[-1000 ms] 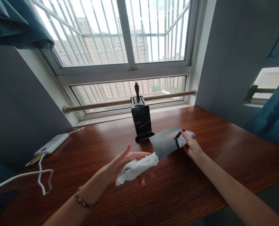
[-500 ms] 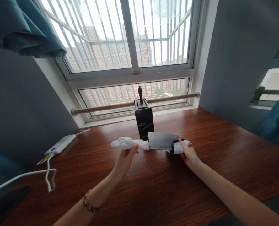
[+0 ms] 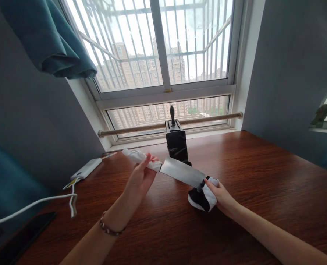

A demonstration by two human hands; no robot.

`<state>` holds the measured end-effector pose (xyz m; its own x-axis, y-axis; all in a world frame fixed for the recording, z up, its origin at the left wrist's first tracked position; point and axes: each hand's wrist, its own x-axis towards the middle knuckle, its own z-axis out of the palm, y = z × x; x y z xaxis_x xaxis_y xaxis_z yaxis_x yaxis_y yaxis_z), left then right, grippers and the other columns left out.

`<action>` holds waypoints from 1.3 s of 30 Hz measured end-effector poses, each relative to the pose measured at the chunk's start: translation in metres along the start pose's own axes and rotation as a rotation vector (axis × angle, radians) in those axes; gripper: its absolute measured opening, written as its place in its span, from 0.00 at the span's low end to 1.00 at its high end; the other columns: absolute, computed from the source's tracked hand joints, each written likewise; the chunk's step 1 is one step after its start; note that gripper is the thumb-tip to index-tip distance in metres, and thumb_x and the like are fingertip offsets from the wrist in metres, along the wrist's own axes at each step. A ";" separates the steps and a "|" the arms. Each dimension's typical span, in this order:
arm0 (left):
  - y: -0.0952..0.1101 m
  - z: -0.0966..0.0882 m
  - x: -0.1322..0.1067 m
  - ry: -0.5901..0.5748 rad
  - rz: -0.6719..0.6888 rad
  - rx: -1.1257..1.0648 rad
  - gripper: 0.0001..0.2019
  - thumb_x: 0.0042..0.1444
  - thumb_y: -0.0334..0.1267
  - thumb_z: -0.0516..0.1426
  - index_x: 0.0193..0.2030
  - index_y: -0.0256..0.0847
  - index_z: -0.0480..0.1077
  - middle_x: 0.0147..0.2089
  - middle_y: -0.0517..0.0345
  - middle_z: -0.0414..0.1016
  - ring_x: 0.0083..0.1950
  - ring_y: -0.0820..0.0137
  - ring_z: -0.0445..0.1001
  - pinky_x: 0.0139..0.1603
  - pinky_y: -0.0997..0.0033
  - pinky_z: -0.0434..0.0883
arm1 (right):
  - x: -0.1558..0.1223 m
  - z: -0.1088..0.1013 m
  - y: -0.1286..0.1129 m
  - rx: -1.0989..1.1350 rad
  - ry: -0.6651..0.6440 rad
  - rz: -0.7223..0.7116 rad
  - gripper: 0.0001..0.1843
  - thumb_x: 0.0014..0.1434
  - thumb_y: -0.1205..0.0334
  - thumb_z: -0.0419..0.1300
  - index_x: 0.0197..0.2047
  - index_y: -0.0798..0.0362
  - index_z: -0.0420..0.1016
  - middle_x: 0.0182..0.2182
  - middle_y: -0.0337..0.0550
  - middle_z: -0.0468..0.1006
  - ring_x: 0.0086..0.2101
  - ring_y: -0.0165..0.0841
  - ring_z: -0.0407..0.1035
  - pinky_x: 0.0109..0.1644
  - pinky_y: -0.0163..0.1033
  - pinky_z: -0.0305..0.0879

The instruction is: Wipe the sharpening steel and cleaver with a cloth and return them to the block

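A kitchen knife with a broad grey blade (image 3: 182, 173) is held above the table, slanting down to the right. At its left end a crumpled white wrapping (image 3: 134, 155) covers what looks like the handle, and my left hand (image 3: 145, 171) is closed around that. My right hand (image 3: 220, 193) pinches a black-and-white cloth (image 3: 204, 198) against the blade's right end. Part of the cloth hangs below the blade. Behind the blade stands a black knife block (image 3: 177, 147) with one dark handle (image 3: 172, 115) sticking up from its top.
The brown wooden table (image 3: 251, 176) reaches to the window. A white power bank (image 3: 87, 169) with a white cable (image 3: 42, 200) lies at the left, and a dark flat object (image 3: 28, 235) is nearer to me. A rail (image 3: 135, 129) crosses the window behind the block.
The knife has tilted, its left end rising and its right end dropping. More of the cloth hangs down below my right hand. The whole view has shifted slightly.
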<state>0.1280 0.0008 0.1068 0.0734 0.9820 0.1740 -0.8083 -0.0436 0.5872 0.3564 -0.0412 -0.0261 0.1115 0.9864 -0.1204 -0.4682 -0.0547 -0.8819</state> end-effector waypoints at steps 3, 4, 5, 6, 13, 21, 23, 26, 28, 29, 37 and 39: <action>0.024 0.009 0.010 0.013 0.027 0.038 0.07 0.50 0.20 0.54 0.27 0.34 0.62 0.25 0.61 0.61 0.26 0.78 0.64 0.30 0.78 0.68 | -0.002 0.002 -0.008 0.069 -0.002 0.042 0.15 0.42 0.52 0.68 0.29 0.53 0.73 0.21 0.37 0.76 0.21 0.28 0.69 0.23 0.30 0.64; 0.034 0.011 0.014 -0.012 0.067 0.047 0.07 0.50 0.20 0.54 0.26 0.34 0.62 0.25 0.61 0.60 0.26 0.78 0.64 0.30 0.78 0.68 | -0.002 0.002 -0.012 0.099 0.017 0.058 0.15 0.41 0.53 0.69 0.28 0.54 0.72 0.21 0.37 0.76 0.21 0.27 0.69 0.23 0.30 0.65; 0.046 0.014 0.019 -0.045 0.132 0.049 0.08 0.50 0.21 0.54 0.26 0.34 0.61 0.24 0.61 0.59 0.26 0.78 0.63 0.31 0.78 0.68 | -0.002 0.002 -0.016 0.127 0.050 0.074 0.16 0.39 0.54 0.70 0.27 0.54 0.72 0.21 0.36 0.75 0.21 0.27 0.69 0.23 0.29 0.65; 0.057 0.017 0.024 -0.070 0.204 0.059 0.08 0.50 0.22 0.55 0.26 0.34 0.61 0.24 0.62 0.59 0.26 0.78 0.64 0.32 0.76 0.68 | -0.002 0.002 -0.019 0.148 0.091 0.088 0.17 0.37 0.54 0.71 0.27 0.54 0.72 0.20 0.36 0.75 0.20 0.27 0.68 0.22 0.29 0.65; 0.112 0.049 0.076 -0.292 0.801 0.115 0.08 0.51 0.20 0.52 0.28 0.36 0.61 0.24 0.64 0.61 0.28 0.79 0.62 0.35 0.78 0.66 | -0.007 0.005 -0.024 0.132 0.139 0.123 0.19 0.36 0.54 0.71 0.29 0.55 0.71 0.21 0.35 0.75 0.20 0.26 0.68 0.22 0.29 0.65; 0.085 0.078 0.126 -0.302 1.030 0.279 0.12 0.46 0.20 0.57 0.28 0.39 0.61 0.25 0.66 0.61 0.28 0.79 0.64 0.33 0.77 0.65 | 0.000 0.001 -0.019 0.051 0.179 0.142 0.18 0.40 0.54 0.70 0.30 0.55 0.70 0.22 0.36 0.76 0.20 0.26 0.68 0.23 0.28 0.64; 0.075 0.077 0.132 -0.287 1.010 0.312 0.11 0.44 0.22 0.58 0.27 0.40 0.61 0.26 0.66 0.62 0.28 0.78 0.65 0.33 0.77 0.66 | 0.000 0.000 -0.020 0.045 0.185 0.148 0.17 0.41 0.54 0.69 0.30 0.55 0.71 0.22 0.37 0.76 0.20 0.26 0.69 0.22 0.29 0.64; 0.065 0.074 0.138 -0.285 0.996 0.353 0.10 0.43 0.25 0.60 0.27 0.41 0.63 0.26 0.66 0.63 0.28 0.77 0.65 0.34 0.76 0.66 | 0.000 0.000 -0.020 0.045 0.178 0.146 0.16 0.41 0.55 0.69 0.30 0.55 0.71 0.22 0.38 0.76 0.20 0.27 0.69 0.21 0.29 0.63; 0.062 0.071 0.141 -0.298 1.000 0.379 0.10 0.44 0.26 0.61 0.28 0.42 0.63 0.26 0.65 0.63 0.28 0.77 0.65 0.35 0.75 0.66 | 0.000 0.000 -0.021 0.053 0.176 0.138 0.17 0.40 0.55 0.70 0.29 0.56 0.71 0.21 0.38 0.75 0.20 0.27 0.69 0.20 0.29 0.63; 0.061 0.071 0.142 -0.304 1.001 0.396 0.09 0.44 0.27 0.61 0.28 0.41 0.64 0.27 0.65 0.63 0.29 0.76 0.65 0.35 0.75 0.66 | 0.000 0.000 -0.021 0.058 0.178 0.136 0.18 0.39 0.55 0.70 0.29 0.56 0.71 0.21 0.38 0.75 0.20 0.26 0.68 0.20 0.28 0.63; 0.058 0.068 0.148 -0.298 1.010 0.463 0.10 0.45 0.29 0.62 0.29 0.43 0.64 0.28 0.65 0.64 0.30 0.75 0.65 0.37 0.71 0.66 | -0.001 -0.001 -0.023 0.094 0.142 0.154 0.17 0.39 0.55 0.70 0.29 0.56 0.71 0.22 0.38 0.76 0.22 0.28 0.70 0.24 0.30 0.66; 0.057 0.067 0.149 -0.289 1.007 0.466 0.10 0.46 0.30 0.62 0.29 0.43 0.64 0.28 0.65 0.64 0.30 0.75 0.66 0.37 0.71 0.67 | 0.000 0.000 -0.024 0.097 0.146 0.154 0.17 0.38 0.55 0.70 0.28 0.56 0.71 0.22 0.38 0.76 0.21 0.28 0.69 0.23 0.30 0.66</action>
<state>0.1322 0.1323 0.2187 -0.3041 0.3864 0.8708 -0.2858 -0.9089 0.3035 0.3678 -0.0401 -0.0055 0.1546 0.9344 -0.3208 -0.5707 -0.1806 -0.8011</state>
